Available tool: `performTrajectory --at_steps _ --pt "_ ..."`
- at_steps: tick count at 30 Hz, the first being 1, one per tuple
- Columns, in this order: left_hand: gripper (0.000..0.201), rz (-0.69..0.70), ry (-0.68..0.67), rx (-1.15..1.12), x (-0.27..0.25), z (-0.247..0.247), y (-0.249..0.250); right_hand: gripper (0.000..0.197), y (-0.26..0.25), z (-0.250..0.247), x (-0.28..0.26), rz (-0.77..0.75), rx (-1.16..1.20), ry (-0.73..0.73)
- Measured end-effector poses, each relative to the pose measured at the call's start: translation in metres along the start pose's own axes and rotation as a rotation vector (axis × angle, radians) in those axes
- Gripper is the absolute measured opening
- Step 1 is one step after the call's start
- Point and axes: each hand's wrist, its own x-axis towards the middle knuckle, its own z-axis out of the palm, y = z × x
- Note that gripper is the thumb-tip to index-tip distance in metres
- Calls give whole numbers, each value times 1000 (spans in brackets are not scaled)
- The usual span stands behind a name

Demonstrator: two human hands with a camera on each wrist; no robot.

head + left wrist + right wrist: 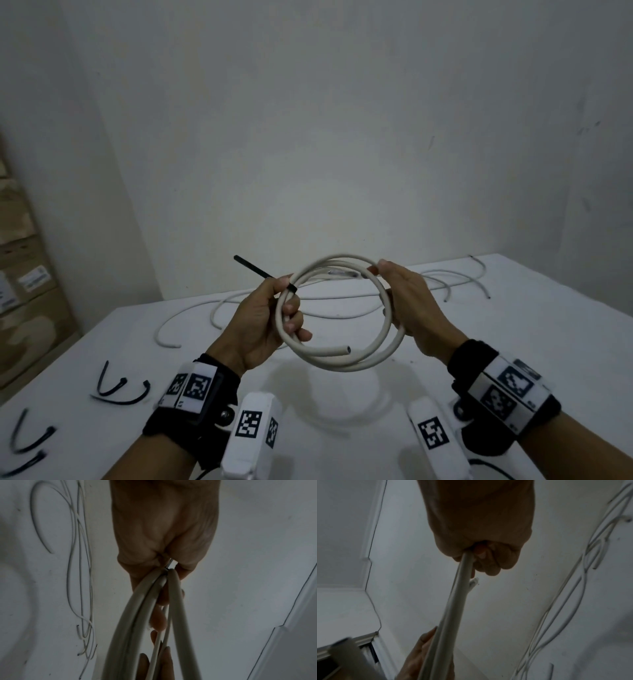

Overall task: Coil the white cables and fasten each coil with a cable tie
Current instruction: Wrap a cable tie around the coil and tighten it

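A white cable coil (337,313) of a few loops hangs in the air above the white table (513,325), held between both hands. My left hand (270,318) grips its left side, fingers curled round the strands. A black cable tie (260,273) wraps the coil under the left thumb, its tail sticking up to the left. My right hand (407,301) grips the coil's right side. In the left wrist view the coil (142,615) runs out of the left hand (163,534). The right wrist view shows the right hand (481,534) closed on the coil (453,608).
Several loose white cables (342,298) lie tangled across the far half of the table. Black cable ties (120,387) lie at the front left. Cardboard boxes (24,274) stand at the left beyond the table edge. A plain wall rises behind.
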Motion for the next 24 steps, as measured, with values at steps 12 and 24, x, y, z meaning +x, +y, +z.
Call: performTrajectory --at_steps 12,24 --pt "30 -35 151 126 3 9 -3 42 6 -1 -3 161 -57 -96" --pt "31 -64 104 67 -1 8 -1 44 10 -3 6 334 357 -217"
